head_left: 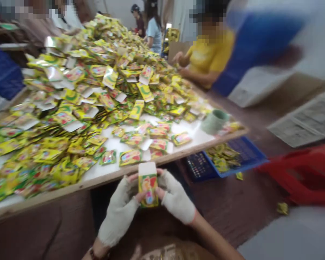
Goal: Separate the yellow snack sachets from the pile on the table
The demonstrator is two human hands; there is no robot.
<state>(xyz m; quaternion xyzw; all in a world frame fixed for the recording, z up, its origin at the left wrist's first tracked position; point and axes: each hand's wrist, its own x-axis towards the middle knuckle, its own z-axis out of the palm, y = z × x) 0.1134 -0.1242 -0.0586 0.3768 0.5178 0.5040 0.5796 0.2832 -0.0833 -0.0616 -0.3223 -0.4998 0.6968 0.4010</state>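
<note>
A small yellow-green printed carton (147,187) with a white flap standing up at its top is held upright between my two hands, just off the table's front edge. My left hand (121,206), in a white fingerless glove, grips its left side with thumb and fingers. On the other side my right hand (176,196), gloved alike, has its thumb on the front and fingers behind. Beyond them on the white tabletop lie loose cartons, one flat carton (130,157) near the edge, and a small yellow-green sachet (108,157).
A large heap of cartons (108,72) covers the table; sachets (51,162) pile at the left. A green tape core (215,121) stands at the right corner. Below are a blue crate (249,159) with sachets and a red plastic bag (308,173). A person in yellow (206,57) works opposite.
</note>
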